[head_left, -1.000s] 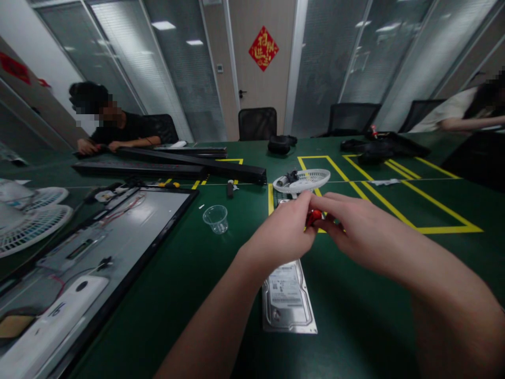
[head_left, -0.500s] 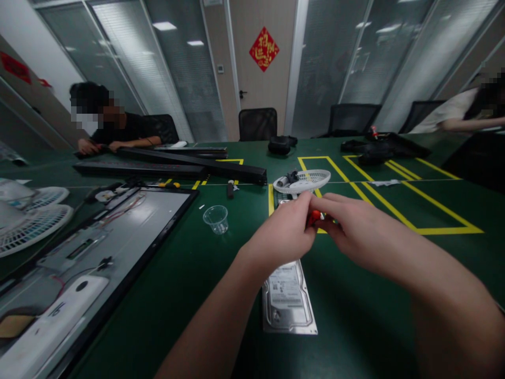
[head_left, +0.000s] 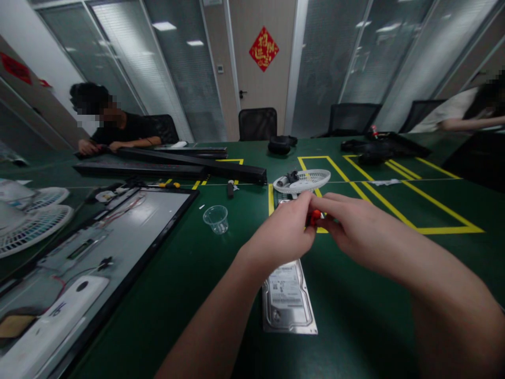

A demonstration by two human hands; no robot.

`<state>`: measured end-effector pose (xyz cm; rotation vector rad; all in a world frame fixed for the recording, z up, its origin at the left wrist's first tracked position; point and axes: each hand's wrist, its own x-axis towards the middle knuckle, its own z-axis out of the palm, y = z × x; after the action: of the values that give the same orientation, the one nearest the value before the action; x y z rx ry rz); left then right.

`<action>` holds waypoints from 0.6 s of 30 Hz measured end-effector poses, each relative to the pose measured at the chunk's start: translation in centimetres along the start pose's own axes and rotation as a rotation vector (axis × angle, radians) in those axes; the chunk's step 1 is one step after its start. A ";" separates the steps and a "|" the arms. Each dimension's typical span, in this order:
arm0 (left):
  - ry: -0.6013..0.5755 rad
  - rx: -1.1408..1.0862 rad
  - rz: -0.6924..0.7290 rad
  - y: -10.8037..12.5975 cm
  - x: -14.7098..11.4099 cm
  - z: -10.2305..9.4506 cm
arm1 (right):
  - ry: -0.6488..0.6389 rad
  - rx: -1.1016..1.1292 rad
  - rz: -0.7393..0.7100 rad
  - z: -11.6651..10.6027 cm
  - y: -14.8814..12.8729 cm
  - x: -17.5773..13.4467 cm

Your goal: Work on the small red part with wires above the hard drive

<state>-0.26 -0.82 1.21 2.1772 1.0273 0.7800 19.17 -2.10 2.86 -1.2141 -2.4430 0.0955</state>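
My left hand (head_left: 290, 226) and my right hand (head_left: 343, 218) meet above the table, fingertips together and fingers closed. Between them shows a small red and black piece (head_left: 315, 217); the hands cover most of it, so its kind is unclear. Both hands appear to grip it. Below and nearer to me, a silver hard drive (head_left: 290, 300) lies label side up, its far end hidden by my left hand. Just beyond my fingers stands a white round slotted cover (head_left: 319, 180) with dark parts in it.
On the left lies an opened flat display panel (head_left: 138, 226), with white fan grilles (head_left: 43, 226) beside it. A clear plastic cup (head_left: 216, 220) stands left of my hands. Long black bars (head_left: 232, 171) lie further back. A person (head_left: 130, 129) sits across the table (head_left: 355, 326).
The red piece between my fingers has turned or shifted slightly. My hands, the hard drive and everything else on the table stay in place.
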 end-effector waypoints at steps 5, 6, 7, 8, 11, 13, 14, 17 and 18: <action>0.017 0.022 0.028 -0.2 0.1 0.3 | -0.051 -0.062 0.139 0.2 0.1 0.3; 0.016 0.030 0.028 -0.2 0.2 0.3 | -0.061 -0.074 0.167 0.2 0.0 0.3; 0.013 0.035 0.022 -0.1 0.2 0.3 | -0.066 -0.080 0.187 0.3 0.0 0.3; 0.008 0.038 0.014 -0.1 0.2 0.3 | -0.065 -0.079 0.192 0.2 -0.1 0.2; 0.000 0.026 0.001 0.0 0.1 0.1 | -0.048 -0.027 0.109 0.1 -0.1 0.0; 0.001 0.007 0.009 0.0 0.0 0.0 | -0.035 0.012 0.036 0.0 0.0 -0.1; 0.002 -0.001 0.014 0.0 0.0 0.0 | -0.030 0.019 0.017 -0.1 0.1 -0.1; 0.008 -0.003 0.018 -0.1 0.1 0.2 | -0.035 -0.009 0.051 0.0 0.3 0.0; 0.011 0.001 0.018 -0.1 0.1 0.2 | -0.043 -0.025 0.084 0.1 0.3 0.1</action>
<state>-0.06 -0.74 1.06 2.1884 1.0153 0.8011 19.35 -1.84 2.75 -1.3384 -2.4364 0.1164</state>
